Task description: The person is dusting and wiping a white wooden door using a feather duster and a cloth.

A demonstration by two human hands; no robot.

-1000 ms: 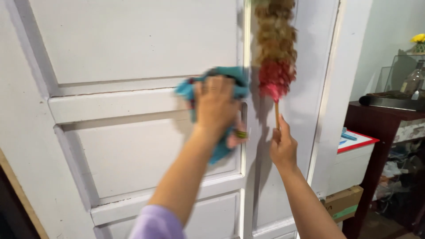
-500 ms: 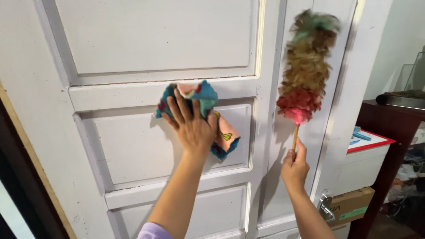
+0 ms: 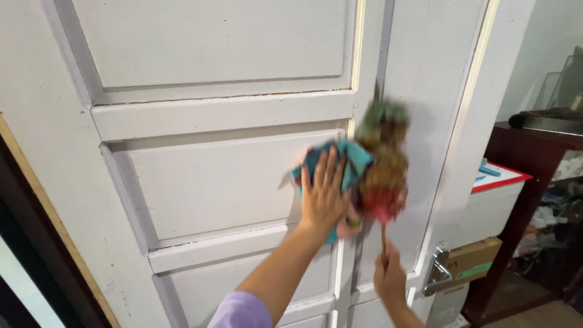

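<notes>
Both hands are up against a white panelled door (image 3: 231, 182), which serves as the landmark. Left hand (image 3: 323, 193) lies flat with fingers spread, palm pressing a teal cloth (image 3: 355, 161) onto the door at the right edge of the middle panel. Cloth shows teal above and beside the fingers, with a pinkish patch below the palm; its edges are blurred. Left forearm runs down toward the lower frame edge, ending in a lilac sleeve (image 3: 240, 311).

Right hand (image 3: 388, 274) sits lower and to the right of the left hand, over the door's right-hand stile, clenched round the thin stick of a feather duster (image 3: 382, 164). Duster stands roughly upright, its head blurred: green tuft at top, brown in the middle, red at the base. Head overlaps the right side of the cloth in this view; whether it touches cloth or door cannot be told because of the blur.

A metal lever handle (image 3: 437, 270) is fixed on the door's right edge, just right of the right hand. Right of the door, past the white frame, stands a dark wooden cabinet (image 3: 528, 200). Between door frame and cabinet: a white box with a red-edged lid (image 3: 495, 194), and below it a brown cardboard box (image 3: 477, 261). Left of the door, a dark gap with a tan strip (image 3: 42, 200) slanting along the door's edge.
</notes>
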